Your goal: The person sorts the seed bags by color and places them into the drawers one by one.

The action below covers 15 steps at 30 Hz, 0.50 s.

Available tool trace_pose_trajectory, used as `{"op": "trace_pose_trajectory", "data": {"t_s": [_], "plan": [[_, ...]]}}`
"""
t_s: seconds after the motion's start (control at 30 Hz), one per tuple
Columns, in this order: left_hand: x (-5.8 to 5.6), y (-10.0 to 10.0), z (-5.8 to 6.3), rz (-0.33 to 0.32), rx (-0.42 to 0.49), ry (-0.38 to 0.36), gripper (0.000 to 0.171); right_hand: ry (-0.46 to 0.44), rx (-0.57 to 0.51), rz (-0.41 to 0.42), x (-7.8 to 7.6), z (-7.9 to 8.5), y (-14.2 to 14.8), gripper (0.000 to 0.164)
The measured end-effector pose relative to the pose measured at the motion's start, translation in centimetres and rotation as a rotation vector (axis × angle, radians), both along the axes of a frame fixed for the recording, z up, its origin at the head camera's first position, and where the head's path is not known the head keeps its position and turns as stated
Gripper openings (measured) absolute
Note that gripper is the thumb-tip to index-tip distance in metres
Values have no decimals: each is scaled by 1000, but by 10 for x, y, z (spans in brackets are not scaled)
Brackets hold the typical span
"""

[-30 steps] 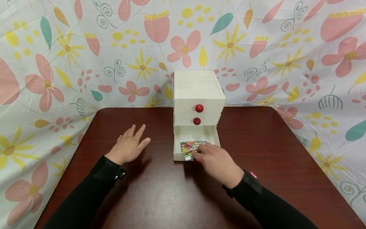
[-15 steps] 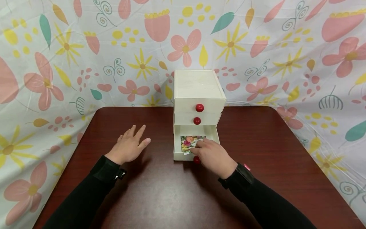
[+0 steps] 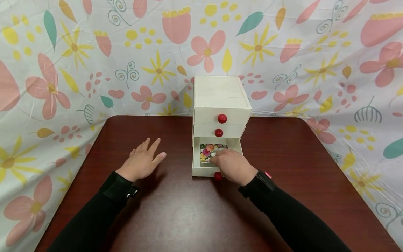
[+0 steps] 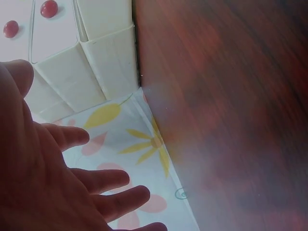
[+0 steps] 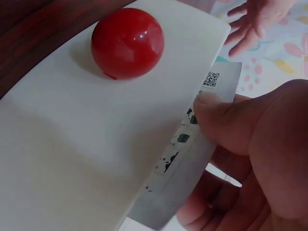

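A small white chest of drawers (image 3: 220, 92) stands at the back of the table, its bottom drawer (image 3: 203, 172) pulled out. My right hand (image 3: 235, 167) is over that drawer and pinches a flower-printed card (image 3: 206, 152). In the right wrist view the thumb presses the card's pale back (image 5: 168, 187), which bears a QR code and black print, with fingers on the other side. The card reaches down behind the drawer front, close to its rim. Left of the chest, my left hand (image 3: 141, 161) hovers over the table with fingers spread, holding nothing.
Red round knobs sit on the drawers, the upper knob (image 3: 222, 118) on a shut drawer and the lowest knob (image 3: 218, 175) below my right hand. The dark wooden table (image 3: 176, 217) meets a flower-patterned cloth (image 3: 157, 42) behind and at the sides.
My right hand has moved forward over the open drawer, taking the card deeper inside, away from its front edge. The left hand keeps its place.
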<state>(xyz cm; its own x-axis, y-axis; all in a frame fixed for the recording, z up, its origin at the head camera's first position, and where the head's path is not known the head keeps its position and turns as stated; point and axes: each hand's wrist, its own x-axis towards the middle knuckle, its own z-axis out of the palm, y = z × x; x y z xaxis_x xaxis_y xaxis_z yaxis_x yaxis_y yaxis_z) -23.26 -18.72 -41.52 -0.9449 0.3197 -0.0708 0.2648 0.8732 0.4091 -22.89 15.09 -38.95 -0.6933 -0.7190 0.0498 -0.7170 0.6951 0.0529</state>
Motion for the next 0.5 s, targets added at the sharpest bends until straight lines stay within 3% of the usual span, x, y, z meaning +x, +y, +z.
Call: {"op": "trace_pose_trajectory", "data": {"t_s": [0.3, 0.5], "plan": [[0, 1, 0, -14, 10, 12, 77, -146, 77, -70, -13, 3, -4, 35], [0, 2, 0, -15, 3, 12, 78, -190, 124, -82, -20, 5, -9, 33]]}}
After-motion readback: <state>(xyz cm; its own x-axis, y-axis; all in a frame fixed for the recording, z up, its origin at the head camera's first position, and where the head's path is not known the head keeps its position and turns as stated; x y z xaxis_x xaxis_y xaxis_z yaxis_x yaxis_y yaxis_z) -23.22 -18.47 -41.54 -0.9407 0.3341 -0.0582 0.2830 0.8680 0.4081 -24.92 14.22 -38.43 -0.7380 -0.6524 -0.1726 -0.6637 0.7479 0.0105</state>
